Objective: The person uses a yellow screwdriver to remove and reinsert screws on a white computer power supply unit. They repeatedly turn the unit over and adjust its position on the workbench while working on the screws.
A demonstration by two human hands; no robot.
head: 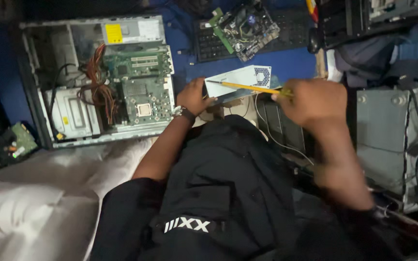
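Note:
My left hand grips the left end of a grey metal power supply box that has a round fan grille, held over my lap. A yellow-handled screwdriver is in my right hand; its thin tip points left across the box's near face. A watch sits on my left wrist. My dark trousers fill the lower middle of the view.
An open computer case with a green motherboard, orange wires and a drive lies at left. A loose circuit board rests on a black keyboard at the top. Another grey case stands at right. White cloth lies lower left.

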